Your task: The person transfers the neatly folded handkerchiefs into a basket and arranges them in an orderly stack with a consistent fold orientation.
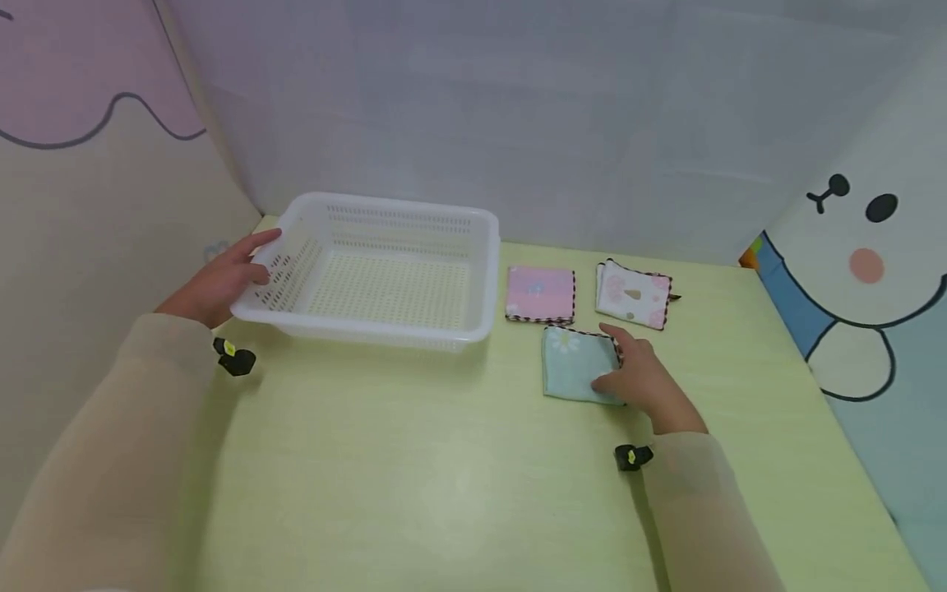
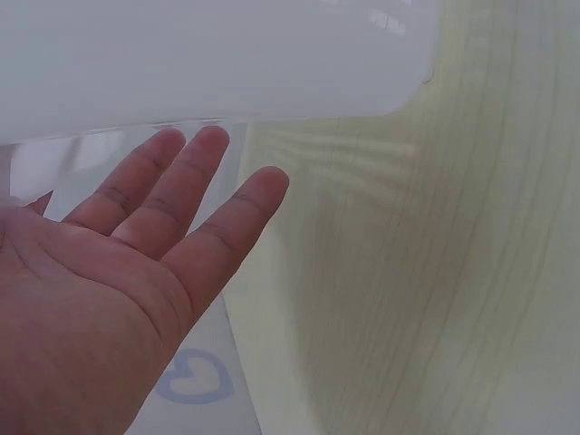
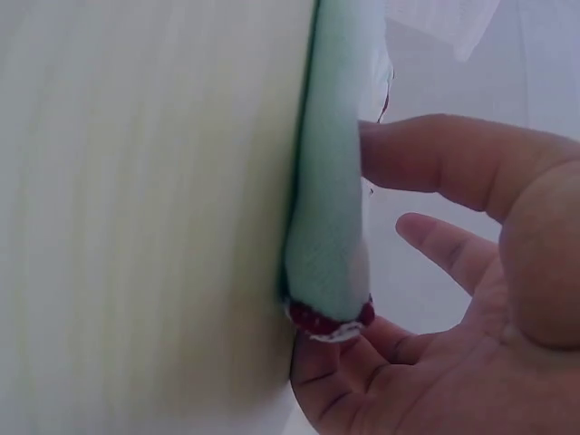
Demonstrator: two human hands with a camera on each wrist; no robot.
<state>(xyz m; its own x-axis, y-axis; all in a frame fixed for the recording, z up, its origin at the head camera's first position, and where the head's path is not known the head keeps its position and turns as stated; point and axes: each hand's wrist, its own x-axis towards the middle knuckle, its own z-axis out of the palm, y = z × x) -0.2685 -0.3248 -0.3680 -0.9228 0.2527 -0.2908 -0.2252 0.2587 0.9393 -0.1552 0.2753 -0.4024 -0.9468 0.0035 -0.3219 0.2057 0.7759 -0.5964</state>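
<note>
A white plastic basket (image 1: pixel 362 333) with slotted sides stands at the back left of the table. My left hand (image 1: pixel 222 284) holds its left rim, thumb on the inner side. Several fingers (image 2: pixel 227 231) stretch under the rim in the left wrist view. On the right, my right hand (image 1: pixel 645 376) pinches the right edge of a folded mint-green towel (image 1: pixel 573 370) with a white flower. In the right wrist view its thumb (image 3: pixel 426 154) presses the top face while other fingers (image 3: pixel 326 385) sit at the lower edge. The towel still lies close to the table.
Behind the green towel lie a folded pink towel (image 1: pixel 543 292) and a folded white patterned towel (image 1: pixel 634 296), both with dark striped edging. The pale yellow-green table (image 1: pixel 414 485) meets a grey-white wall (image 1: pixel 481 107) at the back. Cartoon-printed panels (image 1: pixel 873 247) flank the table.
</note>
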